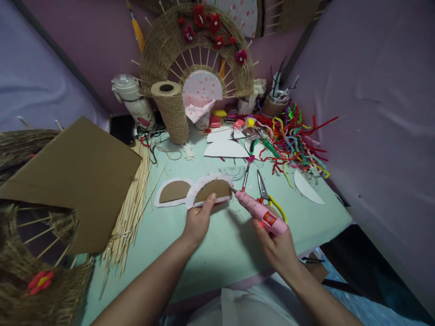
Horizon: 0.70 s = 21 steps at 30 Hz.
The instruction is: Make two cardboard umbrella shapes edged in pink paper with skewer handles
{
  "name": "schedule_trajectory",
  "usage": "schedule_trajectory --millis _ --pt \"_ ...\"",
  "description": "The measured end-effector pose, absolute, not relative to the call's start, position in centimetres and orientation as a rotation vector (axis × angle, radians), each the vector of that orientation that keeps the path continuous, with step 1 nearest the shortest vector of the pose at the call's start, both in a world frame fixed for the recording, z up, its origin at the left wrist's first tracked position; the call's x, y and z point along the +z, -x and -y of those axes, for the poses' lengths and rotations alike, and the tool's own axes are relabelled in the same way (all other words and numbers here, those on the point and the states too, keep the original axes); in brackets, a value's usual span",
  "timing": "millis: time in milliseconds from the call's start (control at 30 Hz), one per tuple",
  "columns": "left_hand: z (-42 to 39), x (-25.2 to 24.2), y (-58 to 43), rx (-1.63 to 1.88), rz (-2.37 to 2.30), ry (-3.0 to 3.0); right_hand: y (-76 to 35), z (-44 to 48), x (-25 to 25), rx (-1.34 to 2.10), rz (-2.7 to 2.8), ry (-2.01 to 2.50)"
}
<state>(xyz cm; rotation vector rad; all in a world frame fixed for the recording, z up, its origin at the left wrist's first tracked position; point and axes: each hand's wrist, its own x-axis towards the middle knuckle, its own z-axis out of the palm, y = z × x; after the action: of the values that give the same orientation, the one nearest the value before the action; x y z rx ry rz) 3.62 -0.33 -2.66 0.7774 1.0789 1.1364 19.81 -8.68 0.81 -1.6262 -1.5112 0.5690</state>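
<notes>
My left hand (200,219) grips a half-round cardboard piece (217,189) by its straight lower edge, thumb on top. A pale pink-and-white border shows around the piece's curve. In my right hand (277,242) is a pink glue gun (256,209), its nozzle at the right end of the cardboard. Whether glue is coming out is too small to see. Left of the held piece lies a similar cardboard half-round on white backing (174,192), partly covered by it. Scissors (261,184) with red and yellow handles lie behind the glue gun.
A twine spool (171,113) and a twine-wrapped fan with flowers (156,59) stand at the back. Thin sticks (131,203) and a large cardboard sheet (84,181) lie left. Coloured pipe cleaners (292,140) heap at right, near white paper half-rounds (226,149) and a protractor (234,172).
</notes>
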Motion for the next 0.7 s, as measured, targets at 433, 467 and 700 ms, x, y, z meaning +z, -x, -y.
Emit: schedule_trajectory --millis 433,467,700 --pt "0.22 -2.89 -3.45 1.152 -1.095 -0.787 -19.85 8.76 0.88 0.623 1.508 1.603" --pt "0.21 -2.91 -3.45 1.151 -1.098 -0.786 -19.85 8.78 0.85 0.621 1.505 1.602" --pt "0.25 -2.66 -3.47 1.142 -1.100 -0.776 -20.00 8.97 0.76 0.622 1.521 1.617"
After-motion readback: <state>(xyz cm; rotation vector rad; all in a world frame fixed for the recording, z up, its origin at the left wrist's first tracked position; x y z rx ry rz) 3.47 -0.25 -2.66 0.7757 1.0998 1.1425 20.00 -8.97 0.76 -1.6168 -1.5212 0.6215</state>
